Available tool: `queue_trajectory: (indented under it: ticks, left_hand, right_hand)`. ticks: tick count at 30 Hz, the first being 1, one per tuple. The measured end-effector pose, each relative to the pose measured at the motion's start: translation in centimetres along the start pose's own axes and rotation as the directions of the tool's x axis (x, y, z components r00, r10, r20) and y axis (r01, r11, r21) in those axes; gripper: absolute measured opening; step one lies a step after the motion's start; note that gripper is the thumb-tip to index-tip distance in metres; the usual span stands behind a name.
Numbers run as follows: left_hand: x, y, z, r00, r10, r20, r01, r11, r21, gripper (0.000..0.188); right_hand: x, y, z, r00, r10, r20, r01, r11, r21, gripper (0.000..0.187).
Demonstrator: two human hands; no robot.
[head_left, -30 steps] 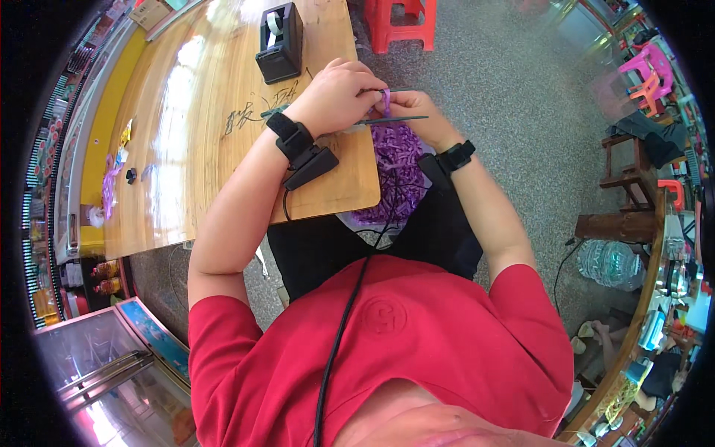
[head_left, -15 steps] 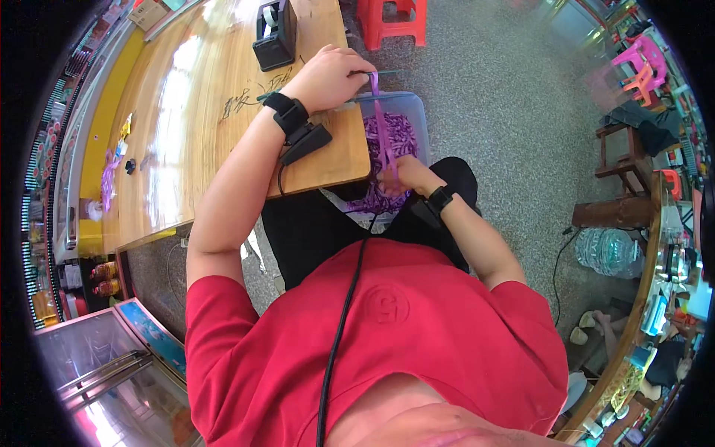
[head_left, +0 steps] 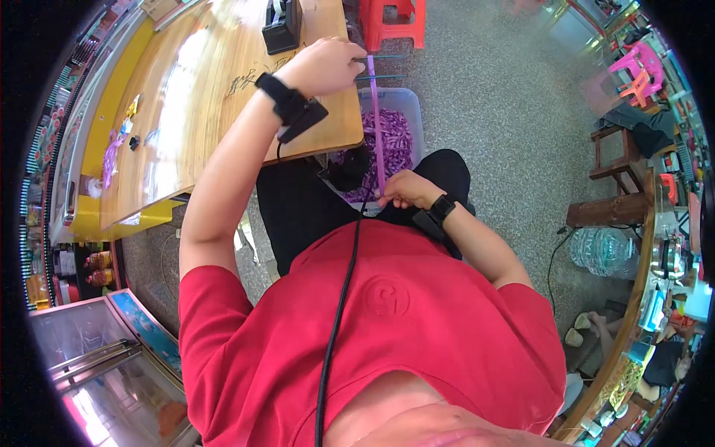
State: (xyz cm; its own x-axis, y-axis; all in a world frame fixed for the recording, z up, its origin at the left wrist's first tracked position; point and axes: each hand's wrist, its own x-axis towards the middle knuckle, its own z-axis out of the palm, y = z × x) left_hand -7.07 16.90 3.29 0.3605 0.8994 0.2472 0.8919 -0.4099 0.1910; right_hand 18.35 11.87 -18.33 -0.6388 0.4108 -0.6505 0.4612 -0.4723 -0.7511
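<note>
My left hand (head_left: 328,67) is closed near the table's right edge. Two thin dark-green rods (head_left: 389,76) stick out from it to the right, roughly parallel; whether they join inside the fist is hidden. A flat purple ribbon (head_left: 377,127) lies against the rods and runs straight and taut down toward my lap. Its lower end is pinched in my right hand (head_left: 407,189), above my thigh. Beneath the ribbon, a clear plastic bin (head_left: 419,119) holds a heap of crinkled purple strips (head_left: 398,141).
The wooden table (head_left: 223,127) fills the left side, with a black tape dispenser (head_left: 281,33) on it. A red plastic stool (head_left: 392,30) stands beyond the bin. A black cable (head_left: 344,290) runs down my shirt. Right of me are a wooden chair (head_left: 617,156) and a large water bottle (head_left: 603,252).
The purple ribbon was slack and doubled over; now it is a single tight line. My right hand has drawn slightly toward me, my left slightly away, and both green rods now show.
</note>
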Motion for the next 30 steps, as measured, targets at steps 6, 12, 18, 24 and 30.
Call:
queue_trajectory:
  ticks: [6, 12, 18, 24, 30]
  left_hand:
    - [-10.5, 10.4, -0.8, 0.987, 0.163, -0.001, -0.132, 0.8, -0.586, 0.02]
    - [-15.2, 10.3, 9.8, 0.965, -0.179, 0.194, 0.262, 0.734, -0.626, 0.019]
    - [-14.2, 8.6, 13.3, 0.985, -0.096, 0.144, 0.173, 0.587, -0.791, 0.017]
    - [-11.0, 7.9, 13.4, 0.882, -0.341, 0.326, 0.444, 0.367, -0.817, 0.02]
    - [-11.1, 8.0, 13.7, 0.858, -0.408, 0.313, 0.444, 0.28, -0.851, 0.024]
  right_hand:
    - [-3.4, -0.2, 1.6, 0.997, -0.03, 0.072, 0.03, 1.0, 0.003, 0.015]
    - [-7.1, -1.5, 2.5, 0.996, -0.003, 0.092, -0.002, 0.998, 0.063, 0.02]
    - [-8.0, -1.9, 3.0, 0.996, -0.006, 0.085, -0.002, 0.996, 0.088, 0.022]
    - [-7.7, -1.5, 3.1, 0.997, -0.01, 0.073, 0.004, 0.997, 0.077, 0.021]
    - [-7.9, -3.6, 1.8, 0.865, -0.384, -0.324, 0.322, 0.919, -0.229, 0.025]
